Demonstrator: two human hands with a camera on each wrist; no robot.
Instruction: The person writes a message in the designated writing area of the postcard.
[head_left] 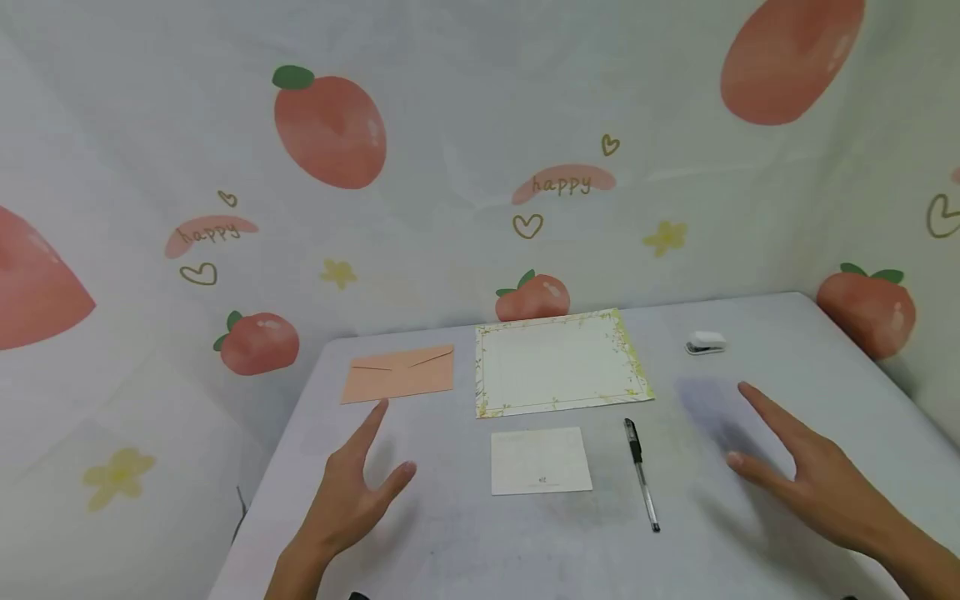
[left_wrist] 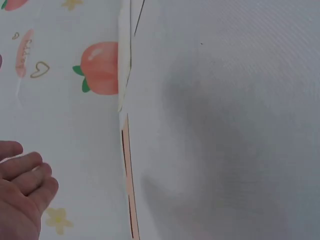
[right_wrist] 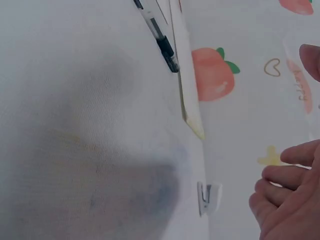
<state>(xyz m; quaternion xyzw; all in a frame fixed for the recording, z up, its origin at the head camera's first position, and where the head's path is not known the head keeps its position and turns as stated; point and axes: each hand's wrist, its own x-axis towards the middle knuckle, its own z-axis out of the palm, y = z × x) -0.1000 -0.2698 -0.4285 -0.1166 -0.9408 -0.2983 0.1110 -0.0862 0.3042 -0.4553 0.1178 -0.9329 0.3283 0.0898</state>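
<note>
My left hand [head_left: 351, 497] hovers over the table's left side with fingers extended and thumb spread, holding nothing. Just beyond its fingertips lies a peach-coloured envelope [head_left: 401, 379], flap side up. My right hand [head_left: 813, 479] is held over the right side, fingers straight and thumb apart, also holding nothing. Between the hands are a small white card [head_left: 542, 462] and a capped black gel pen [head_left: 642, 475]. Behind them a sheet of floral-bordered letter paper [head_left: 561, 362] lies flat. A small white stapler [head_left: 706, 342] sits at the back right, beyond my right hand; the right wrist view shows this stapler [right_wrist: 204, 199] too.
A pale cloth covers the table [head_left: 450, 550]. Behind it hangs a white curtain [head_left: 442, 192] printed with peaches, hearts and "happy". A thin dark cord [head_left: 239, 512] shows beside the table's left edge.
</note>
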